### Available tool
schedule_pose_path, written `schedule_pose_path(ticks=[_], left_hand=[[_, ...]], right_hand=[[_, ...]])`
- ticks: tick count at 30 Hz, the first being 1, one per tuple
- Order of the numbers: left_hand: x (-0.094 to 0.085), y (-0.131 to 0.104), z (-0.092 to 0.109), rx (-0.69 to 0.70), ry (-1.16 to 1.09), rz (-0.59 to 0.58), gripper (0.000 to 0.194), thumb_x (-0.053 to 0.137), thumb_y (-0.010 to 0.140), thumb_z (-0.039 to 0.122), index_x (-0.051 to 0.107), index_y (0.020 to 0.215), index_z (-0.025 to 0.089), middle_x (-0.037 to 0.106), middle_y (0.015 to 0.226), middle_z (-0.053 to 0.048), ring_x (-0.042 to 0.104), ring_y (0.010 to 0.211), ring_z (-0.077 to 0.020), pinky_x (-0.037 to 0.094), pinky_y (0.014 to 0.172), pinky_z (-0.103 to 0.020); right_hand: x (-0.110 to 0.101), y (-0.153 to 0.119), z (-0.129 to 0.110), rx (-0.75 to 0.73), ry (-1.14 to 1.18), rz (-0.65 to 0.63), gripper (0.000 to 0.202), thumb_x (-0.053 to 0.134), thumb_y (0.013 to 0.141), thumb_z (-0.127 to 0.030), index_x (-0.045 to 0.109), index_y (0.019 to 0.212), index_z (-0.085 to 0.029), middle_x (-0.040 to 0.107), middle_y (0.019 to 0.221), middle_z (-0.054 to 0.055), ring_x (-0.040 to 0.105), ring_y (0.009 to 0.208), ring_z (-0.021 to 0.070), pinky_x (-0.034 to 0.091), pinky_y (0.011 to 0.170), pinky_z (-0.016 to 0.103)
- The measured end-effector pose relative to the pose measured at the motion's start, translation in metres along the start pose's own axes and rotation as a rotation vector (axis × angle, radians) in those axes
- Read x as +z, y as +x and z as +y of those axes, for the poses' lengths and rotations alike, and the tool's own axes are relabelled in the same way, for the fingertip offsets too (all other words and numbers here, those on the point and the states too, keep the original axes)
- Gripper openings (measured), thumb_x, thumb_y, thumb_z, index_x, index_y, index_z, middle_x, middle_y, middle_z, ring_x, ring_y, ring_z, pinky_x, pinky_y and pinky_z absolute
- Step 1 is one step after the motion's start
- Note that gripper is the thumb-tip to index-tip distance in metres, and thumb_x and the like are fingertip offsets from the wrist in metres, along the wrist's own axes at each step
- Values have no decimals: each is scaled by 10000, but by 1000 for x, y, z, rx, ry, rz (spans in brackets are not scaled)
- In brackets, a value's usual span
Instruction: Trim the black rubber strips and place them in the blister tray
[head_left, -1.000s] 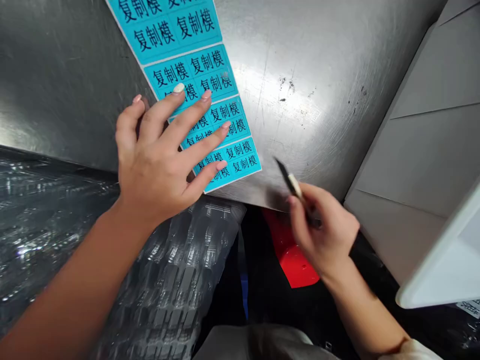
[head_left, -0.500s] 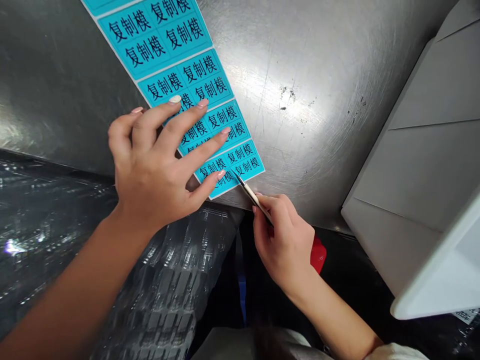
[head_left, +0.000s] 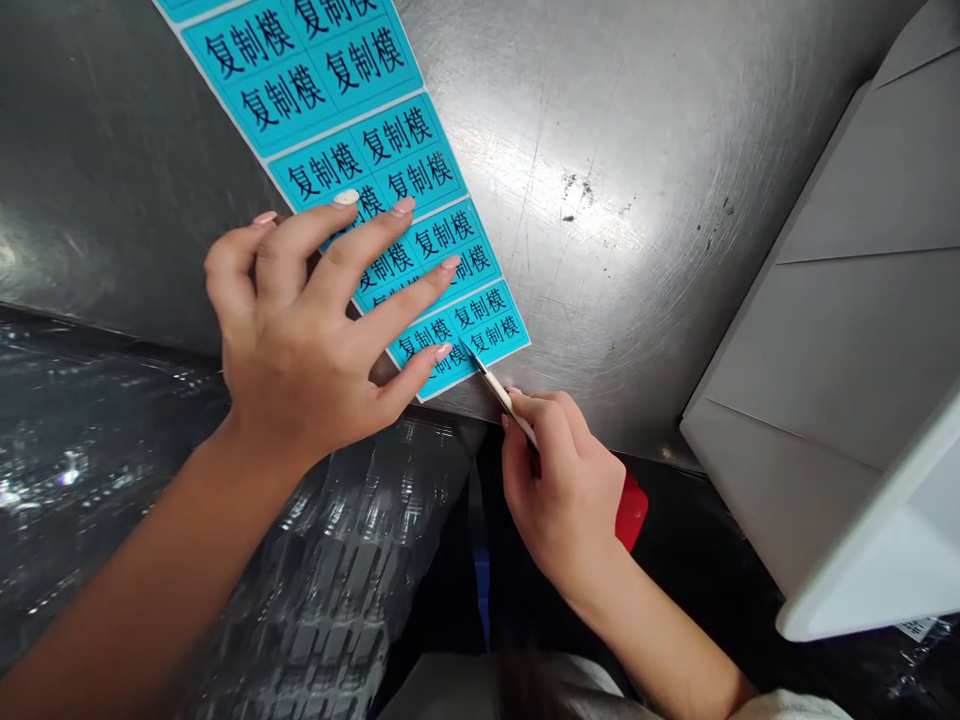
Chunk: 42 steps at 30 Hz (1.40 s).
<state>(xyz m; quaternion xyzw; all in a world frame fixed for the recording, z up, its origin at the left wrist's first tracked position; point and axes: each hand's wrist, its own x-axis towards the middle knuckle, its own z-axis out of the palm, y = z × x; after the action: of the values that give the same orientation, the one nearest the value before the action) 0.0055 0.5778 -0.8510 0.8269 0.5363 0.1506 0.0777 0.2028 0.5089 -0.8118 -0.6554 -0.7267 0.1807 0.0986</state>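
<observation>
A strip of blue labels printed with black characters lies on the metal table, its lower end near the table's edge. My left hand rests on the strip with fingers spread, covering part of the print. From the right, my right hand grips a pair of scissors by its slim, pale and dark blades. The tip touches the lowest label around its centre lines. Something red, apparently the scissors' handle, shows behind that hand; the rest is hidden by the palm.
The scratched metal table has dark marks on it. At right stands a white bin with grey panels or sheets. Clear plastic trays or wrapping lie below the table edge at left.
My left hand and the upper part of the strip have shifted slightly left in view. The scissors' tip sits a little further left and up, still on the lowest label.
</observation>
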Motion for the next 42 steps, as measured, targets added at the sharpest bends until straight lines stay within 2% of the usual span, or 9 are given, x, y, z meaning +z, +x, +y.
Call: schedule_pose_path(ticks=[4,8,17,22,25,27,29,31,42], left_hand=[[5,0,-2,43,-3,88,660,661,761,575,528,1379,387,500,1472,-26,499,1278,-409,352,982,-634],[6,1,-3,56,0,96,659,674,751,568,559,1362,349,516,1456,-63,509,1261,-417,350,975,-629],[7,0,-3,51,-32,95,677,708,730,554,567,1359,345,515,1457,-63,494,1267,-433,331,984,-628],[4,-2,-3,63,3,107,700,680,739,587,533,1384,357,485,1482,-52,501,1260,-424,334,989,-646],[-3,6,-3,80,-46,21,673,693,747,563,513,1379,419,430,1519,17,451,1318,-411,233,1095,-665],[-8,18,-5,115,-174,-118,543,680,778,530,567,1303,450,484,1470,66,406,1373,-376,152,1166,-644],[-10,33,-8,143,-347,-244,428,648,795,559,642,1196,411,572,1377,69,391,1393,-355,113,1186,-641],[-12,45,-11,117,-475,-324,454,629,773,632,687,1112,337,621,1313,38,403,1387,-361,99,1181,-652],[-10,64,-18,155,-540,-456,500,623,726,688,712,1016,291,634,1295,41,422,1383,-329,104,1191,-604]], right_hand=[[0,0,-5,24,-33,1,138,461,947,-132,581,890,-169,654,763,12,614,626,104,361,468,210],[1,-1,-7,45,-33,7,146,444,952,-135,573,895,-172,651,767,13,602,617,105,354,470,217],[3,0,-8,38,-55,18,163,438,959,-141,554,849,-173,649,748,6,599,597,103,325,455,231],[0,1,-12,19,-135,21,165,433,950,-133,536,831,-182,625,705,-13,502,497,88,242,426,262],[-2,1,-13,4,-176,25,164,440,941,-120,536,824,-183,606,670,-25,450,465,88,216,426,277],[-2,1,-13,3,-190,26,168,438,938,-110,540,825,-182,603,666,-26,452,470,91,211,429,282],[-2,1,-12,1,-199,23,174,434,934,-100,543,826,-181,602,668,-25,454,474,95,212,433,284],[-2,1,-12,-3,-204,21,174,435,929,-92,545,827,-180,598,663,-23,453,475,99,219,438,283],[-3,0,-14,15,-230,36,173,445,925,-95,549,822,-188,557,613,-29,423,473,119,206,446,285]])
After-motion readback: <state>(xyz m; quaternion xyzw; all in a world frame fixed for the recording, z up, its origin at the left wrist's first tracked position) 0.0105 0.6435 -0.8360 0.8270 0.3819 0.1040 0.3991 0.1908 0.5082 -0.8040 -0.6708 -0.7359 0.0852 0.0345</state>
